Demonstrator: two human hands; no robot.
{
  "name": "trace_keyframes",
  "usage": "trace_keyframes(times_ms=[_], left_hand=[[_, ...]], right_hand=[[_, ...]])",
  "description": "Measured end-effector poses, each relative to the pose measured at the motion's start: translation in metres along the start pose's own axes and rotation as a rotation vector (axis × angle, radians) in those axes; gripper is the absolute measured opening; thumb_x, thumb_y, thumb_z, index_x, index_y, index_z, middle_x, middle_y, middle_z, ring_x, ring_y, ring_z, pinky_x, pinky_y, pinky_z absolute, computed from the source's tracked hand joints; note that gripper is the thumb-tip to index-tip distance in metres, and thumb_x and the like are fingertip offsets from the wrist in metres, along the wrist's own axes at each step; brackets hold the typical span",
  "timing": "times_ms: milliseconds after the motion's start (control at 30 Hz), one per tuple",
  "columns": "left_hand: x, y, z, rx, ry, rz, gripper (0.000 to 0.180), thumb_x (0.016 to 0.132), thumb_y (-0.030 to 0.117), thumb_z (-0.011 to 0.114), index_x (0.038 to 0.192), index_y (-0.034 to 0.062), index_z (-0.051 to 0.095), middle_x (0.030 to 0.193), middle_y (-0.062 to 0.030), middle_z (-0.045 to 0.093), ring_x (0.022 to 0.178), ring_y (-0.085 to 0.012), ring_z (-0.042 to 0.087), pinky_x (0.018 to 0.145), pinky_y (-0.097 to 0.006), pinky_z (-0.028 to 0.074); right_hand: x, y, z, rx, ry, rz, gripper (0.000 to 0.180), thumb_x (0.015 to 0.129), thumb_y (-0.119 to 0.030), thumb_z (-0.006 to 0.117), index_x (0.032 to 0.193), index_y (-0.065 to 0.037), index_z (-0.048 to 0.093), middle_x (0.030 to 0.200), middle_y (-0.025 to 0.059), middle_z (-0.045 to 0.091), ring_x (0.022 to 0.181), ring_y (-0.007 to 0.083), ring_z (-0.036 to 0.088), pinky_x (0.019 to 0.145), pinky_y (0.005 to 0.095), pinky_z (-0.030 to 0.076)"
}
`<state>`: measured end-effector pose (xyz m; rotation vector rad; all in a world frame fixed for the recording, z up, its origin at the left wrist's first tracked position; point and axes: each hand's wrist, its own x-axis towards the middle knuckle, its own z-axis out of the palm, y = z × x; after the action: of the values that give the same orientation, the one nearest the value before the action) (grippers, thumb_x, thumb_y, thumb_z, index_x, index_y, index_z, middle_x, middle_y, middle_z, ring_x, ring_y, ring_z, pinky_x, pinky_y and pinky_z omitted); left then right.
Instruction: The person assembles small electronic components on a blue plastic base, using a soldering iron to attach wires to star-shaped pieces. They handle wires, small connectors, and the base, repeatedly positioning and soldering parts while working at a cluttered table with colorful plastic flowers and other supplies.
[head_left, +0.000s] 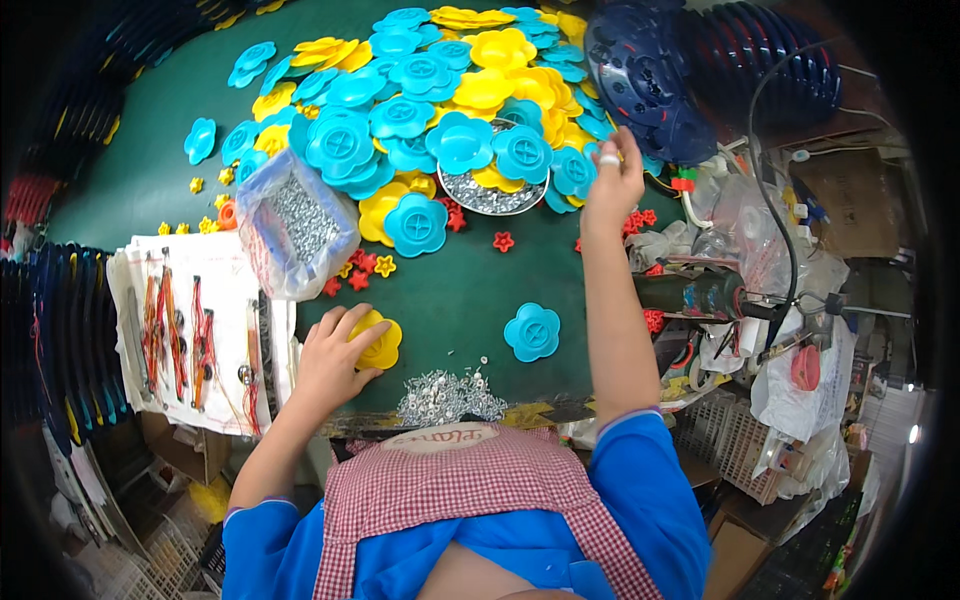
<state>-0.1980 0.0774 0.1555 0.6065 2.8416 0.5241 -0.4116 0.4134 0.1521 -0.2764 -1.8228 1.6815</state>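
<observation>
My left hand [338, 362] grips a yellow plastic flower [382, 345] at the near side of the green table, its thumb and fingers around the left edge. My right hand [614, 190] is raised at the right end of the heap, fingers stretched upward and a white band on one of them. Just left of it lies a blue plastic flower [573, 172]; contact cannot be made out. Another blue flower [532, 332] lies alone on the near right. Between my arms is a pile of small silvery screws [450, 398] at the table edge.
Blue and yellow flowers are heaped at the back, partly over a round metal-filled dish [495, 200]. A plastic-lined box of small metal parts [300, 222] stands left, beside wired parts on white cloth [225, 340]. A green powered tool [690, 296] and cables crowd the right.
</observation>
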Motion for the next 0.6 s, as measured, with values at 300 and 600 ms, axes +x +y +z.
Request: trace_keyframes(times_ms=[300, 600], left_hand=[[0.006, 0.001, -0.005, -0.044, -0.009, -0.004, 0.062, 0.061, 0.023, 0.085, 0.119, 0.0203, 0.063, 0.129, -0.006, 0.055, 0.116, -0.0286, 0.053, 0.094, -0.042, 0.046], [0.058, 0.033, -0.022, -0.26, 0.429, 0.379, 0.048, 0.066, 0.015, 0.082, 0.112, 0.0108, 0.068, 0.119, -0.008, 0.063, 0.105, -0.0279, 0.06, 0.086, -0.039, 0.048]], right_hand=[[0.121, 0.063, 0.009, -1.182, -0.099, -0.256, 0.027, 0.081, -0.015, 0.07, 0.108, -0.013, 0.072, 0.113, 0.0113, 0.064, 0.101, 0.0323, 0.061, 0.089, 0.041, 0.05], [0.091, -0.077, 0.021, -0.449, -0.029, -0.631, 0.016, 0.078, -0.015, 0.075, 0.087, -0.004, 0.069, 0.079, 0.0092, 0.067, 0.067, 0.0253, 0.066, 0.062, 0.0353, 0.051]])
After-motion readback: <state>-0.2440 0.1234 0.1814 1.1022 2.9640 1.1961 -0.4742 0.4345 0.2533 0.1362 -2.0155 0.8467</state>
